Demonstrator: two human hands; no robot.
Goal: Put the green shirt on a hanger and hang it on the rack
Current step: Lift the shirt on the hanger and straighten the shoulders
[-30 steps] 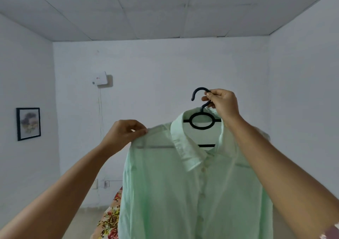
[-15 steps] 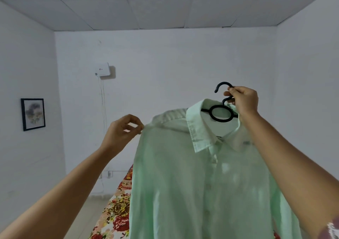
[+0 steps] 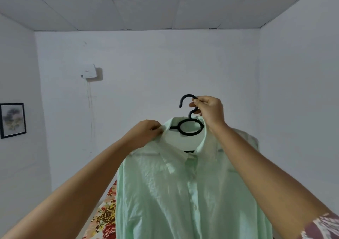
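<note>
Green shirt point(image 3: 183, 193) hangs front-on mid-frame, long axis straight down from the black hanger point(image 3: 190, 134) inside its collar point(image 3: 173, 149). My right hand point(image 3: 209, 110) pinches the hanger's neck just under the hook point(image 3: 184, 97), which curls open to the left, so the whole load sits below that grip. My left hand point(image 3: 146, 134) pinches the collar's left edge, touching the cloth. No rack in view; floral fabric point(image 3: 107, 218) lies low, behind.

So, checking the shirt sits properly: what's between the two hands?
Head view: the collar of the green shirt and the ring of the black hanger lie between the left hand and the right hand.
</note>
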